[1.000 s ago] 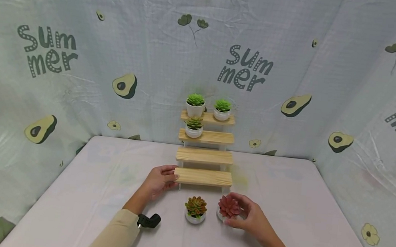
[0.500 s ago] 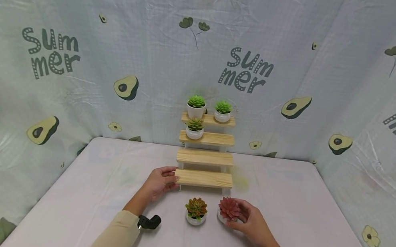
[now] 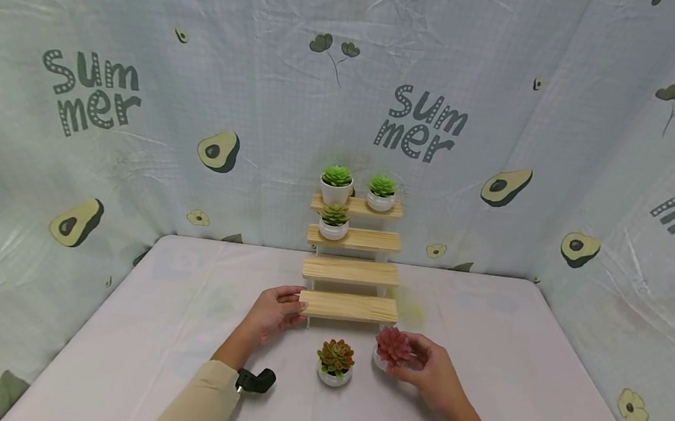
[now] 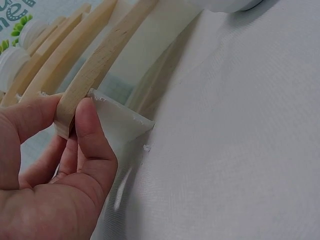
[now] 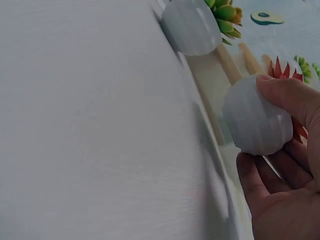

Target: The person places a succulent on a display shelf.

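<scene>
At the left end of the lowest board of a wooden tiered plant stand [image 3: 349, 306], my left hand [image 3: 272, 312] pinches the board between thumb and fingers, plain in the left wrist view [image 4: 75, 165]. My right hand [image 3: 433, 371] grips a red succulent [image 3: 393, 346] by its white pot [image 5: 257, 115], thumb on one side and fingers on the other. The pot leans a little, its red leaves facing away from the right wrist camera. Left of it, an orange-green succulent [image 3: 336, 358] in a white pot stands on the table, in front of the stand.
Two bright green succulents stand on the top board, one in a taller pot [image 3: 336, 186] at left, one in a round pot [image 3: 381, 193] at right. A darker green succulent [image 3: 333, 222] sits at the second board's left. Behind the white table [image 3: 176, 331] hangs a printed cloth [image 3: 286, 109].
My right hand and the red succulent dip slightly toward me, then rise toward the stand, the plant tilting. My left hand keeps its place on the board. The whole head view shifts slightly down.
</scene>
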The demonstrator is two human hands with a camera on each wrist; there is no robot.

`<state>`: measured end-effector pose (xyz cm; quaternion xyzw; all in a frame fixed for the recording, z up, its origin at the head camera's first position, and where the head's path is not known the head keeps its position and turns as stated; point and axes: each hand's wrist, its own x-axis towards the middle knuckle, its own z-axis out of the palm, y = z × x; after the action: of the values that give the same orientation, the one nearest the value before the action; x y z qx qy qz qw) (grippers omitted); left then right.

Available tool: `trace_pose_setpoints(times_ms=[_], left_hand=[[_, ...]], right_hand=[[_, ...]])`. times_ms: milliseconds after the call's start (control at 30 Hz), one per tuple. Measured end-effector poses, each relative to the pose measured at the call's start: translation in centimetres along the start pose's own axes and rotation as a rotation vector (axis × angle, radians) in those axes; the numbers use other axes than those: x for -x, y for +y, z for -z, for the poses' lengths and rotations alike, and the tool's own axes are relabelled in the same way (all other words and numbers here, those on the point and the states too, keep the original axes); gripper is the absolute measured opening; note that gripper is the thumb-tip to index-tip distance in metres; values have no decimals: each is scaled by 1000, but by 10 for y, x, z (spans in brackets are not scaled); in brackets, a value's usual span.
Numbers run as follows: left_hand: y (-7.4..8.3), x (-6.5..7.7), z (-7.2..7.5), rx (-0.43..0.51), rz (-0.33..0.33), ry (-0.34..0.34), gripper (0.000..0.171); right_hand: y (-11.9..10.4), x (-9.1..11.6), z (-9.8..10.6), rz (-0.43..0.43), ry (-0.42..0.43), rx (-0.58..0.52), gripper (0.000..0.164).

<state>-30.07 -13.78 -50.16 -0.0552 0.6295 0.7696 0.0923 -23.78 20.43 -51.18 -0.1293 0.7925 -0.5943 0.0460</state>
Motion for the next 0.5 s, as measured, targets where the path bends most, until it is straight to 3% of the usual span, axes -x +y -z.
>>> trace_pose_setpoints(times_ms=[500], left_hand=[[-2, 0, 0, -8, -5, 7, 46]], right_hand=[[-27, -27, 3, 34, 79, 19, 67]])
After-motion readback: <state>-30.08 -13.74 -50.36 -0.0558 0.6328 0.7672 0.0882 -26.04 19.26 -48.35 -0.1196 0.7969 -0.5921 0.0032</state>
